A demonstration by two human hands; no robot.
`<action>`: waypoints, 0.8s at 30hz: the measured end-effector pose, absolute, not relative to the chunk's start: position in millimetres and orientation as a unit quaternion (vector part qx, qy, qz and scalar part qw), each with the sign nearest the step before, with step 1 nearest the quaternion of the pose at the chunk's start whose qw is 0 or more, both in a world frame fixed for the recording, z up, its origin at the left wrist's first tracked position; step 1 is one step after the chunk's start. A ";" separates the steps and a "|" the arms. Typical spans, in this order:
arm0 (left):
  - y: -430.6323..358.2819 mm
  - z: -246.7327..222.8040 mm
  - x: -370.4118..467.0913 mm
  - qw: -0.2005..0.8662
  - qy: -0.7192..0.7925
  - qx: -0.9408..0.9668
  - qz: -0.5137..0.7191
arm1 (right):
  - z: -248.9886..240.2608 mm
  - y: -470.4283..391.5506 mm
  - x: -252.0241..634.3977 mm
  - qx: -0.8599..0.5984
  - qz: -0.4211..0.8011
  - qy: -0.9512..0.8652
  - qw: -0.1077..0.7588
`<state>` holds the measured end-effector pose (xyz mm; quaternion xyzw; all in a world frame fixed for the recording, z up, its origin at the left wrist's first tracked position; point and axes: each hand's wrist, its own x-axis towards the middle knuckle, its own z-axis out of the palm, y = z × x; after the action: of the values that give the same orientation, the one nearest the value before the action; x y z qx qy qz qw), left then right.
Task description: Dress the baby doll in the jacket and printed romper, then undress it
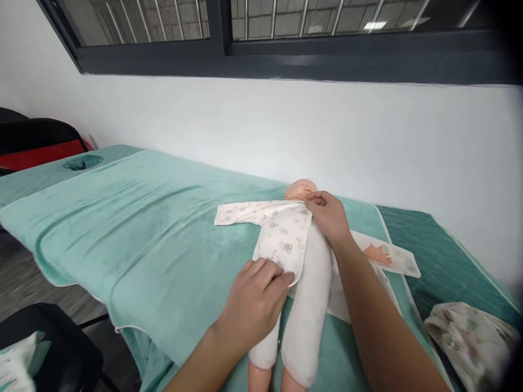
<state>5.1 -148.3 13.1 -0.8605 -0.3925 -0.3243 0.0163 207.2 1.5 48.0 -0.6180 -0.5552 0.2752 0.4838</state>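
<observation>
1. A doll with a pinkish plastic head (301,189) and a thick white padded cloth body lies lengthwise near the centre, head toward 12 o'clock, feet toward 6.
2. Over its chest is a white cotton baby shirt (281,234) printed with small pastel figures. One sleeve stretches toward 9 o'clock; the front panel covers the belly, while the padding beside it is bare.
3. The left hand (257,299) is at the shirt's lower edge. Its grip is closed, thumb and curled fingers pinching the hem corner.
4. The right hand (329,215) is by the doll's neck, just below the head. Its grip is nearly closed, fingertips and thumb together on the upper edge of the shirt.
5. Beyond the right forearm, toward 3 o'clock, a small pink doll hand (378,254) shows against more white printed fabric (402,260).
6. Everything here rests on a pale green plush blanket (163,218) spread over a darker green covered table (425,239).
7. A crumpled white floral cloth (469,340) lies at 4 o'clock; a black chair (69,337) bearing a white printed package (18,365) is at 8 o'clock.
8. At 12 o'clock, a white wall (253,130) rises to a dark grey window frame (347,57).
</observation>
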 end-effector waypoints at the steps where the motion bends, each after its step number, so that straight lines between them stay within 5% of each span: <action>1: -148.4 16.2 4.9 0.004 -0.387 -0.869 -0.309 | 47.9 0.4 206.9 -0.621 0.273 -0.557 0.478; 11: -99.5 45.2 9.6 -0.064 -0.399 -0.851 -0.337 | 53.2 -18.7 250.6 -0.633 0.176 -0.584 0.476; 17: -47.8 60.5 41.6 -0.089 -0.447 -0.861 -0.226 | 7.0 -45.0 343.2 -0.715 0.036 -0.542 0.440; 24: -21.1 88.7 98.3 -0.021 -0.406 -0.897 -0.172 | -25.2 -58.3 356.2 -0.731 0.190 -0.502 0.422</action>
<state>98.3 -21.1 88.7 -0.8974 -0.4059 -0.1719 -0.0211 356.2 -58.3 -25.2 -0.7306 -0.5019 0.1898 0.4222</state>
